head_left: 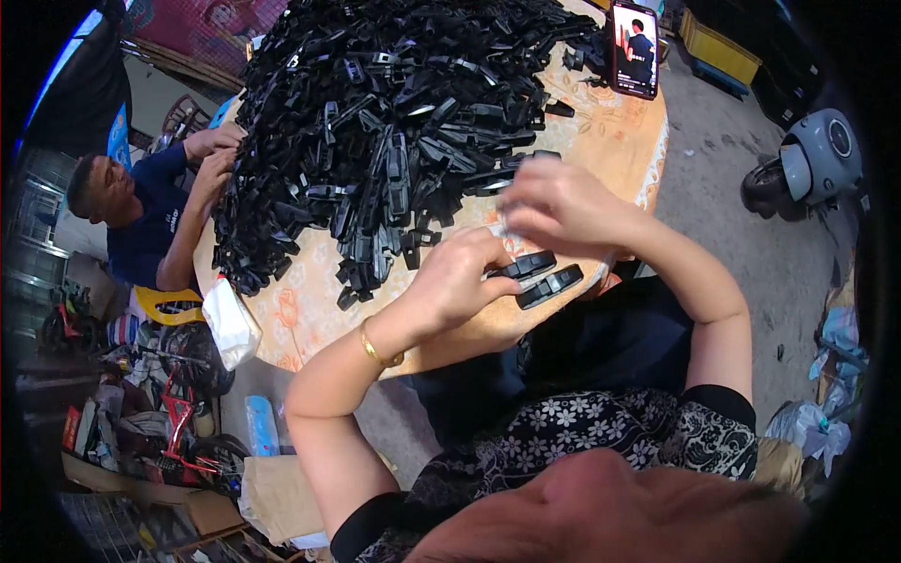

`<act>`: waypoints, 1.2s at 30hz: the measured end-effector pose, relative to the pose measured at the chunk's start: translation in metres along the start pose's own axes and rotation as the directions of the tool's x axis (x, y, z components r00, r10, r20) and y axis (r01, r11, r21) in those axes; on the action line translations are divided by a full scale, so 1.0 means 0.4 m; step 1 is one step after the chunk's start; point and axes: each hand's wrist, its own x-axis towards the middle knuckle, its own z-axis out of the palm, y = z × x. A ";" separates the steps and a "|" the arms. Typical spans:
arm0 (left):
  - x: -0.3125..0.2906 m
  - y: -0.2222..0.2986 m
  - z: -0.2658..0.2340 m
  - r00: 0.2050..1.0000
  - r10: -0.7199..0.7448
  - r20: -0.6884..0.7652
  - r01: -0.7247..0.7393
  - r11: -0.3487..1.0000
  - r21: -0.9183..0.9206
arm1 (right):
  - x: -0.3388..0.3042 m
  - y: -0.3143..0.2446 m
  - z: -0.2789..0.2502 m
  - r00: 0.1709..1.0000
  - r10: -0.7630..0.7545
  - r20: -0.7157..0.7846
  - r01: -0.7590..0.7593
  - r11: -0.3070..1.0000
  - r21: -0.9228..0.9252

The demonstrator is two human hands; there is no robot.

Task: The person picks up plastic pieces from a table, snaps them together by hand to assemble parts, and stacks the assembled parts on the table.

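Note:
My left hand (460,272), with a gold bracelet at its wrist, is closed in a pinch at the near edge of the round table. Between thumb and fingers sits one end of a black plastic part (531,266), oblong and hollowed. A second black part (552,286) of similar shape lies right beside it. Just beyond them my right hand (558,202) is raised and smeared by motion, so whether its fingers hold anything is hidden. A large heap of black plastic parts (375,141) covers most of the table ahead of both hands.
A floral orange tablecloth (601,141) covers the table. A phone (635,52) stands at its far right, and a white packet (230,324) lies at its left edge. Across the heap on the left, another person (141,216) handles parts. A grey scooter (817,159) stands right.

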 end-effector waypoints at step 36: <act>0.030 -0.068 -0.016 0.969 0.036 -0.244 0.032 0.963 0.267 | 0.018 -0.010 0.038 0.958 -0.284 0.032 0.286 0.945 -0.158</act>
